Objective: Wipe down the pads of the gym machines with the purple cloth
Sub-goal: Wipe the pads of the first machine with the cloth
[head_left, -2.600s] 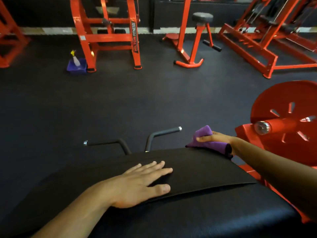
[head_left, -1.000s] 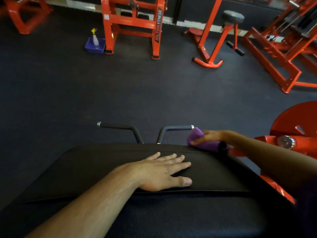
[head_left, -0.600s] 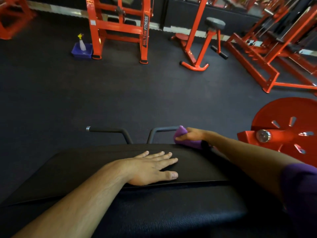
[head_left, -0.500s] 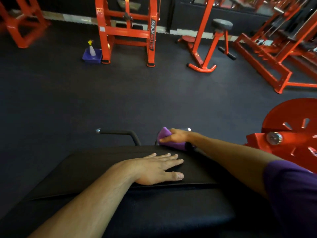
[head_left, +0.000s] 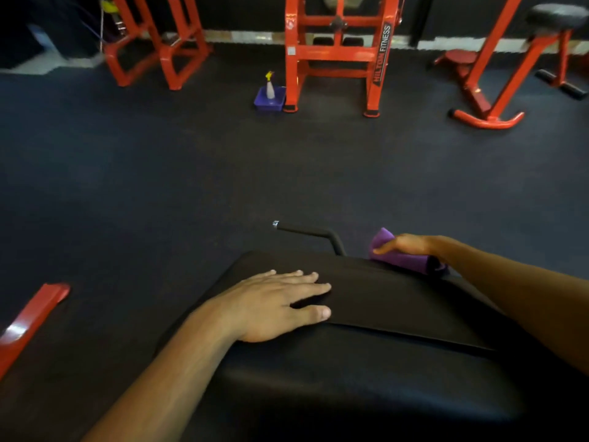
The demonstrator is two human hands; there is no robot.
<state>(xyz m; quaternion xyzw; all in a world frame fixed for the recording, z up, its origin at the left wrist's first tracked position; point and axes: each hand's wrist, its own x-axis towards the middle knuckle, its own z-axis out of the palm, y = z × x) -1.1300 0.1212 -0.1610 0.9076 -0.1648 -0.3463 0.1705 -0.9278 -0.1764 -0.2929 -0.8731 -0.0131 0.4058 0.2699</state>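
A black pad [head_left: 382,298] of a gym machine fills the lower middle of the head view. My left hand [head_left: 277,303] lies flat on its near left part, fingers straight and pointing right. At the pad's far edge lies the folded purple cloth [head_left: 404,258]. My right hand [head_left: 404,245] presses on top of it with the fingers stretched toward the left. A second, lower black pad [head_left: 350,384] lies nearer to me.
A black handle bar [head_left: 306,232] sticks out beyond the pad's far edge. Orange machine frames [head_left: 334,55] stand across the dark floor, with a spray bottle [head_left: 270,86] in a blue tub [head_left: 269,98] beside one. An orange bar [head_left: 28,320] is at the lower left.
My right hand has slid the purple cloth leftward along the pad's far edge. My left hand stays flat on the pad. The view has turned left, so the orange weight plate is out of sight.
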